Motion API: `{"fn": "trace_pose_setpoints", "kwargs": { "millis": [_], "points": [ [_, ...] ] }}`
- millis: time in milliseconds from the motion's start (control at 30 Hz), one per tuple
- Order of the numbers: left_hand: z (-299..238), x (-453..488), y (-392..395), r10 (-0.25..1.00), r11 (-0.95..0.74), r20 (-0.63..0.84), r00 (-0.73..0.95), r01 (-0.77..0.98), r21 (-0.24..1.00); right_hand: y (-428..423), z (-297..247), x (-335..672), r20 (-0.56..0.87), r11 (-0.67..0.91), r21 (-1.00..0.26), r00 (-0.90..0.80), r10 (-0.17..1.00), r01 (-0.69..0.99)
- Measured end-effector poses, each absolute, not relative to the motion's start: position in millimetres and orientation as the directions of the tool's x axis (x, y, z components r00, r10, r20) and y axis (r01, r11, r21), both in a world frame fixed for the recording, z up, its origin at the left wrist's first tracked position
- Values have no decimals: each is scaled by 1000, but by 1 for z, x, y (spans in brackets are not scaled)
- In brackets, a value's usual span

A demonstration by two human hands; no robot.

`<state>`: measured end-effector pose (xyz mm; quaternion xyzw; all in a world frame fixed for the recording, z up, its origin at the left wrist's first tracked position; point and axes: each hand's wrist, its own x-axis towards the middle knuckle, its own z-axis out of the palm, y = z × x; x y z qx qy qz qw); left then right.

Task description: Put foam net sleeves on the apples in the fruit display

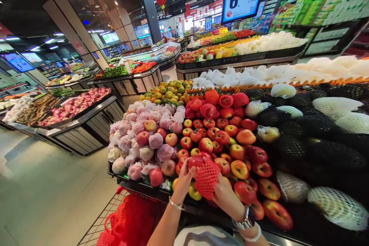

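My left hand (pixel 185 176), with a bracelet at the wrist, pinches the side of a red apple (pixel 198 160) above the apple pile. My right hand (pixel 224 195), wearing a watch, is closed around a red foam net sleeve (pixel 206 178). The sleeve is right against the apple; how far it covers the fruit I cannot tell. Loose red and yellow apples (pixel 206 145) lie all around both hands. Behind them sit apples in red foam nets (pixel 208 110). Several red net sleeves (pixel 121 219) lie at the lower left, in or over a wire cart.
Pink fruit in thin wrap (pixel 155 141) is heaped to the left of the apples. Dark netted fruit (pixel 291 144) and white foam nets (pixel 337 205) fill the right. The wire cart (pixel 96 221) stands below the display edge. An onion stand (pixel 83 123) is across the aisle.
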<state>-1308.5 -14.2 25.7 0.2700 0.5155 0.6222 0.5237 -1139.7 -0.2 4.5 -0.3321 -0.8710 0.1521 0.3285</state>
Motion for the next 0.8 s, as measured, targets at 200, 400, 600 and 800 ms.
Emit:
{"fn": "trace_pose_setpoints", "kwargs": {
  "millis": [200,400,600,800],
  "points": [
    [18,-1302,-30,954,82,-195,-226,-429,899,2,23,-1153,360,730,-368,-635,683,576],
    [7,-1297,-28,945,123,-265,-191,-544,830,3,41,-1150,219,679,-442,-663,715,586],
    [26,-1298,-24,915,119,-352,-198,-700,704,10,51,-1127,293,593,-637,-556,778,493],
    [36,-1300,-19,897,215,-437,-73,-791,573,3,52,-1124,556,629,-695,-293,778,348]
  ]
}}
